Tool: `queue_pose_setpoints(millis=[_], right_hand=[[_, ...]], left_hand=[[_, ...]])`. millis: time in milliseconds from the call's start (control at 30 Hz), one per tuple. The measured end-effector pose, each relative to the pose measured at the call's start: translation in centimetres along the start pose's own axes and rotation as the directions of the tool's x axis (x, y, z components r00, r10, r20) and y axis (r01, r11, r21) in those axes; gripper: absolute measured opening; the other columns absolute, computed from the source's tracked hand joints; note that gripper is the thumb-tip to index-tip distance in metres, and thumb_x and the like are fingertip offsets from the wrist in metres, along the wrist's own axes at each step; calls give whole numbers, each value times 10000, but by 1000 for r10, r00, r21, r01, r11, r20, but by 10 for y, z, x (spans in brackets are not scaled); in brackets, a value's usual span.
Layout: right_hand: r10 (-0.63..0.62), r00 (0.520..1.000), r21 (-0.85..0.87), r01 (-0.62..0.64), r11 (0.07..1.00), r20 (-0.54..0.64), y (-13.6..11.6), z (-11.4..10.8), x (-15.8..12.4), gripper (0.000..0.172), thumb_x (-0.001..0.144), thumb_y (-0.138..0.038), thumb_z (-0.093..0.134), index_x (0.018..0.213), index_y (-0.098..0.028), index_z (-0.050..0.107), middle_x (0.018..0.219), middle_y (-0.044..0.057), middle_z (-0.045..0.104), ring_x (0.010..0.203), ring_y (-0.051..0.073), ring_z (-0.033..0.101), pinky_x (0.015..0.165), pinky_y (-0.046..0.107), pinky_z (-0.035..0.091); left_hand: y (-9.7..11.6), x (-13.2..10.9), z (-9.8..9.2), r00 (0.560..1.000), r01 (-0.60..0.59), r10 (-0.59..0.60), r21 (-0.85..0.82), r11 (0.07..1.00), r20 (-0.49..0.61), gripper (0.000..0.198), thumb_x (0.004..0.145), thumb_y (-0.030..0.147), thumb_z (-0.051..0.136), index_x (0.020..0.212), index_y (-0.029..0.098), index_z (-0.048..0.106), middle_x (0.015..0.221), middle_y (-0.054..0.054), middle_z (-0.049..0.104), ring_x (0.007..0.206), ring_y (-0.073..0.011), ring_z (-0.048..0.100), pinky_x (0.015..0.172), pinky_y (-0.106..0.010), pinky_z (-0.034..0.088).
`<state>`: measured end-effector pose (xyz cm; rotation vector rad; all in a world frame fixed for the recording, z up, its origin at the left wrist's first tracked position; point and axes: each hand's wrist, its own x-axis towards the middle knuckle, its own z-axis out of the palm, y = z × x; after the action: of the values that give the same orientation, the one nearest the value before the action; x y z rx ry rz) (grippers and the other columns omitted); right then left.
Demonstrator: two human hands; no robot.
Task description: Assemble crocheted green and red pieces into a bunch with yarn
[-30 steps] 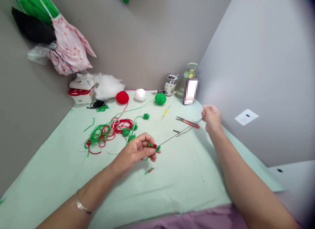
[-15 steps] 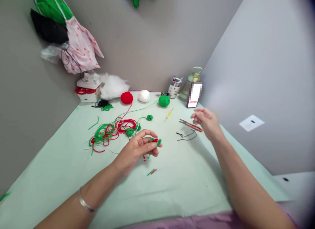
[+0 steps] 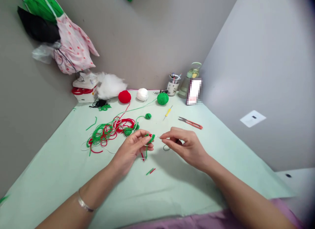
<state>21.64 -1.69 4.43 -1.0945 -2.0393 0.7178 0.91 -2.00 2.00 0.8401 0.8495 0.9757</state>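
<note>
Between the thumb and fingers of my left hand [image 3: 134, 145] is a small red and green crochet piece [image 3: 151, 137], partly covered by the fingers. A green yarn end hangs below it. Just to the right, my right hand [image 3: 185, 143] pinches a thin pale strand [image 3: 157, 137] that reaches toward the piece; whether it is yarn or a needle I cannot tell. Behind that hand a dark cord [image 3: 166, 148] shows in part. Short green and red yarn snippets [image 3: 150, 171] lie below the hands on the table.
Tangled red, green and white yarn [image 3: 105, 133] spreads at the left. Red [image 3: 124, 96], white [image 3: 142, 94] and green yarn balls [image 3: 162, 98] stand at the back. Orange-handled snips [image 3: 190, 123], a yellow crochet hook [image 3: 168, 113], a phone [image 3: 194, 91] and a bottle [image 3: 184, 87] are to the right.
My right hand has come left and down from beside the snips to the crochet piece, now pinching a thin pale strand. My left hand has shifted slightly left with the piece.
</note>
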Motion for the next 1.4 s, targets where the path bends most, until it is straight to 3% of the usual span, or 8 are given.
queue_pose_setpoints(millis=[200,667,800,967,1200,1400], right_hand=[[-7,998,-51,11,999,66,1,3,-2,165,935,-266,583,916,-187,727,716,17,598,587,97,502,534,232,372],[23,997,-102,-15,995,78,-2,6,-1,149,919,-233,562,885,-195,703,700,10,597,565,102,466,532,240,355],[85,993,-20,-83,996,86,0,9,-1,166,927,-285,565,906,-205,710,711,16,605,596,119,483,534,246,353],[180,981,87,-186,979,71,2,12,0,186,912,-345,595,893,-187,692,612,-21,511,563,114,426,535,251,327],[233,964,327,-264,908,131,5,17,3,236,884,-412,624,831,-183,644,646,-21,514,596,114,433,572,250,350],[289,949,400,-316,861,127,9,23,4,314,827,-487,687,782,-183,623,613,-31,498,566,106,427,544,243,347]], left_hand=[[-1,0,-1,1000,-5,5,25,1000,18,236,800,341,753,894,171,620,815,13,617,720,-101,628,718,-215,488],[-6,2,-4,997,-76,72,146,986,32,188,812,315,741,897,174,651,802,15,622,718,-113,624,724,-241,476],[-5,2,-3,997,-61,55,139,988,44,212,786,329,762,887,170,665,796,9,636,695,-116,615,692,-247,471],[-2,1,-1,998,-41,37,82,996,49,213,775,324,772,878,166,674,802,10,634,693,-112,623,668,-232,470],[0,-1,0,998,-3,3,-1,1000,56,246,753,341,792,876,166,670,775,10,634,680,-103,618,648,-210,461],[-4,0,0,998,-30,27,59,998,49,231,750,330,789,870,165,681,795,2,645,688,-112,612,689,-236,475]])
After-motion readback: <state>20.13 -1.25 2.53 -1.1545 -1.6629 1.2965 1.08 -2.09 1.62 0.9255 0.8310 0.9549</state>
